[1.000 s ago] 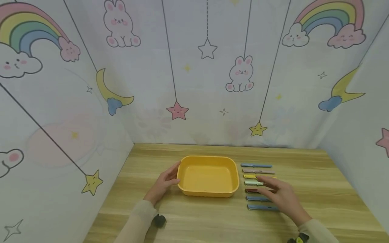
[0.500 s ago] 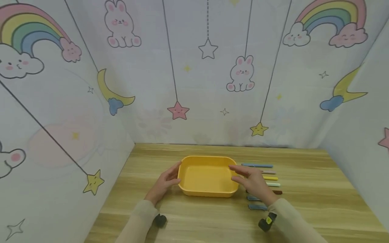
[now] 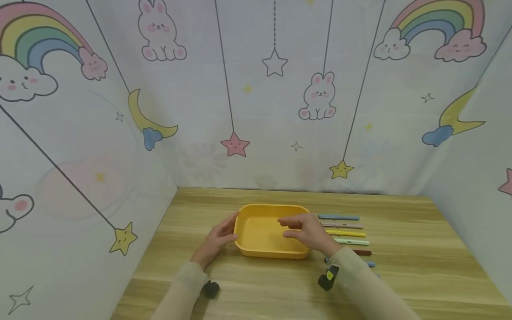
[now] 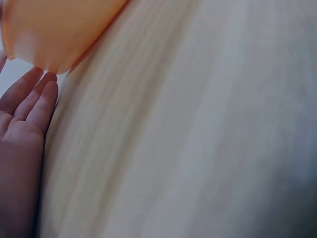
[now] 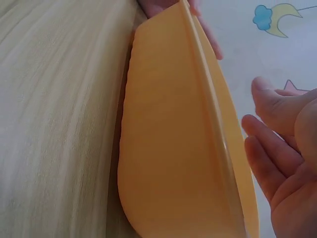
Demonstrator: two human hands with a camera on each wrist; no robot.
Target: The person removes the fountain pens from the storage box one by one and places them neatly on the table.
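Observation:
A yellow rectangular tray with rounded corners point(image 3: 256, 235) stands on the wooden table, and its visible floor is bare. At its left end my left hand point(image 3: 216, 240) rests against the outer wall; the left wrist view shows nearly straight fingers point(image 4: 42, 106) touching the tray. My right hand point(image 3: 310, 231) hovers over the tray's right part, fingers and thumb apart with nothing between them. In the right wrist view, the right hand point(image 5: 282, 148) is above the rim. To the right lies a column of pens, among them a yellow pen point(image 3: 348, 233) and a light green pen point(image 3: 356, 242).
A blue pen point(image 3: 340, 218) lies farthest back, and a dark red pen point(image 3: 364, 253) lies nearer. The right forearm partly covers the nearest blue pens. A printed cloth wall point(image 3: 264, 169) closes off the table's back, with more cloth at both sides.
My right hand has moved left from over the pens, across the tray's right rim, to above its inside. The left hand and tray have stayed in place.

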